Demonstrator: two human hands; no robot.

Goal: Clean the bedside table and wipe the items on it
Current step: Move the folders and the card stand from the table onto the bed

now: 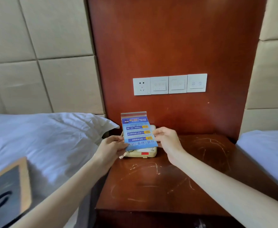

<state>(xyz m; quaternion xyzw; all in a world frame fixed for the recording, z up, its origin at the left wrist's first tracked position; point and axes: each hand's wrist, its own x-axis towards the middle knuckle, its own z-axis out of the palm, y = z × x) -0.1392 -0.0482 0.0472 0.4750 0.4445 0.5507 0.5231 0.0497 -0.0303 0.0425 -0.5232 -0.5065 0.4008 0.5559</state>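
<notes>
Nearest me on the left, a dark tissue box with a pale wooden frame lies on the white bed. Ahead is the bedside table, its reddish top marked with pale scratches. Over its far left part I hold the sign holder, a clear stand with a blue leaflet inside. My left hand pinches its left edge, thumb on top. My right hand pinches its right edge with the fingertips. Its long axis runs away from me and tilts upward. The print is upside down to me, and the clear end points towards the wall. Just beneath it a beige telephone rests on the table. Beyond, on the wooden panel, is a row of white switches.
</notes>
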